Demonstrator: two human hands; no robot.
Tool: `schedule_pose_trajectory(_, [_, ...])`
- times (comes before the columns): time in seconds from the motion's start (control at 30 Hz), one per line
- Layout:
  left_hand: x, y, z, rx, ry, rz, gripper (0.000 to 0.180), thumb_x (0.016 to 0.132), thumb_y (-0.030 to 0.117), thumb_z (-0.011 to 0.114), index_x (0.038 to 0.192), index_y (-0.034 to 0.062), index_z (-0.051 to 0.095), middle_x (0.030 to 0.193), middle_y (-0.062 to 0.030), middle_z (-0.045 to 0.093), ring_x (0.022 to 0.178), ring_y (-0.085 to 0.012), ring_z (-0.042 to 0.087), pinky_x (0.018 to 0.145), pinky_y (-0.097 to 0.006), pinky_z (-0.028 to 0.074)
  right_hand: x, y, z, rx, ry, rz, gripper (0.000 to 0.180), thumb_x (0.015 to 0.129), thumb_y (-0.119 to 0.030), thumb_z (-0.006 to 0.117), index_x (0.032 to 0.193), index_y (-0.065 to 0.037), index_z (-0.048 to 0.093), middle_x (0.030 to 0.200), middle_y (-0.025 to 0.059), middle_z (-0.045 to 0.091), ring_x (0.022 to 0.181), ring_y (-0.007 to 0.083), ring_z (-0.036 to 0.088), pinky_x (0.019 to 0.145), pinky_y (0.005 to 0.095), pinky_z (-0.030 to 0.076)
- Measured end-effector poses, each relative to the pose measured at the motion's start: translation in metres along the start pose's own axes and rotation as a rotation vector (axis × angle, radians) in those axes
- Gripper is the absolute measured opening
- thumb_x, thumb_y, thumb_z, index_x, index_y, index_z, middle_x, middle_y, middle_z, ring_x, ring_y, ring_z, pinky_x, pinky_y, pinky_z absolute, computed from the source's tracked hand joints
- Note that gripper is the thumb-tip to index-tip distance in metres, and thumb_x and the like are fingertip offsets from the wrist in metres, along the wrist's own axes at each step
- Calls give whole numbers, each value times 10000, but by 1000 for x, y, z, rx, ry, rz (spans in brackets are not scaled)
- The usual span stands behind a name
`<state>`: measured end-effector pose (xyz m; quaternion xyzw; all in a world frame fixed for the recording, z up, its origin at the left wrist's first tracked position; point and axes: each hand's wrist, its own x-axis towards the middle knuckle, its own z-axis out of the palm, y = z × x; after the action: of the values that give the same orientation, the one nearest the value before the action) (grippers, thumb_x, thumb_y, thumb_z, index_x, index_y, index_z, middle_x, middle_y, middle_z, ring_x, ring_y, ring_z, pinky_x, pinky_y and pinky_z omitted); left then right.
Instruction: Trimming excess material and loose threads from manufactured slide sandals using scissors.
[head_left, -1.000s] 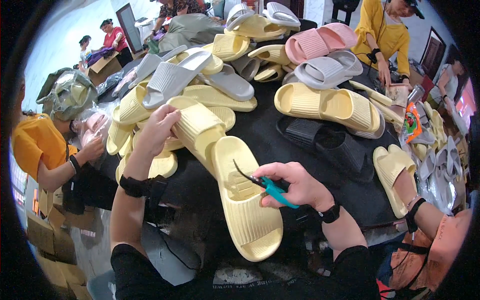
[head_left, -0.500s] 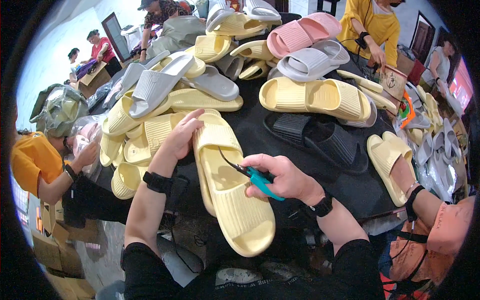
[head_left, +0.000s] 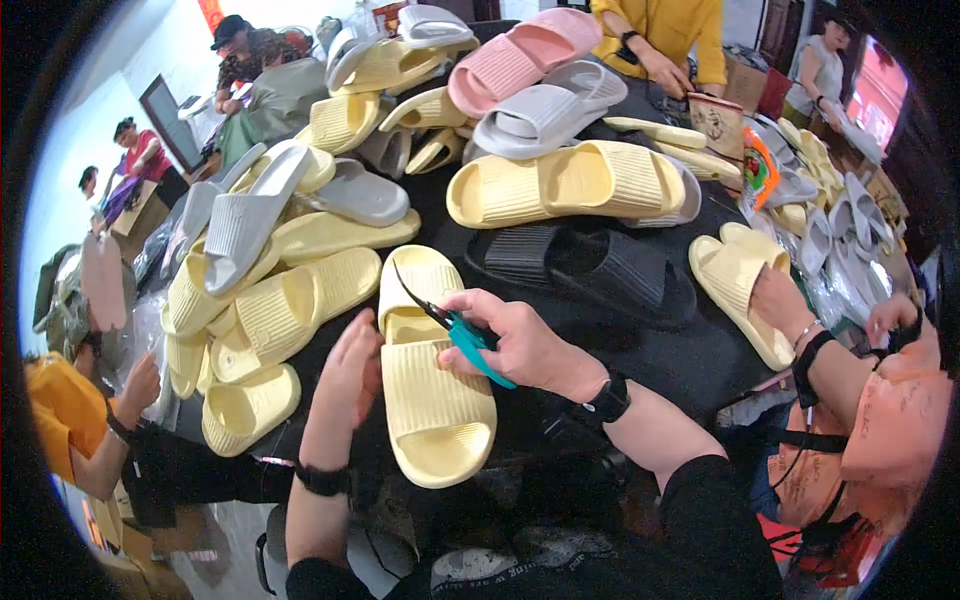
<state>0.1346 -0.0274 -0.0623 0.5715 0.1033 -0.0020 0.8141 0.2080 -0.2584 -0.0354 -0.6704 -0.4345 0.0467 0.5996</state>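
Though it slanted more a moment ago, the pair of pale-yellow, ribbed, rubbery-looking slides now runs almost straight out from the near edge of the black-covered table, its far end leaning a touch left. One open toe faces the person and sits right at that near edge; can't tell if the pair is fully resting there.

Left hand has changed too: it was up gripping the far end, now it's down along the left side, fingers blurry, roughly straight and close together. Can't tell if they're touching the slides. Right hand has its fingers wrapped around some teal-handled snips, the thin, dark, curved blades over the far slide.

Further out, a heap of yellow and light-grey ribbed slides covers the table's left side. Right of centre there's a black ribbed pair, then another yellow pair behind it. Toward the far edge sits a pink ribbed pair. By the right edge, a co-worker's hand is tucked into a yellow slide.
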Motion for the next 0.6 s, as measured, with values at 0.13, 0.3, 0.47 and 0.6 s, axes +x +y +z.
schedule_pose_trajectory(0.13, [-46, -4, 20, -101, -160, 15, 685, 899, 313, 561, 1397, -24, 233, 1279, -148, 484, 1116, -211, 534, 921, -322, 449, 0, 3, -2, -40, 34, 23, 455, 777, -189, 737, 1126, 7, 521, 814, 42, 591, 710, 71, 525, 657, 244, 457])
schedule_pose_trajectory(0.3, [-63, -7, 34, -92, -171, -1, 866, 711, 182, 666, 1415, -24, 205, 1360, -141, 415, 1228, -213, 447, 1007, -328, 374, 1, -2, -1, -87, -53, 26, 443, 778, -186, 733, 1115, 14, 527, 823, 50, 614, 721, 76, 553, 672, 246, 469])
schedule_pose_trajectory(0.47, [-73, -10, 22, -100, -110, 88, 908, 674, 206, 686, 1411, -33, 212, 1381, -158, 390, 1265, -242, 411, 1055, -349, 314, -1, 3, 2, 26, 17, -11, 431, 799, -106, 699, 1163, -2, 494, 869, 53, 628, 785, 73, 580, 714, 232, 481])
schedule_pose_trajectory(0.6, [-93, 3, 7, 48, -61, 147, 992, 626, 251, 715, 1407, -64, 191, 1404, -171, 358, 1296, -245, 372, 1074, -350, 276, 4, 6, -4, -101, 148, 154, 470, 789, -135, 709, 1179, -23, 472, 779, 29, 552, 700, 66, 516, 645, 241, 460])
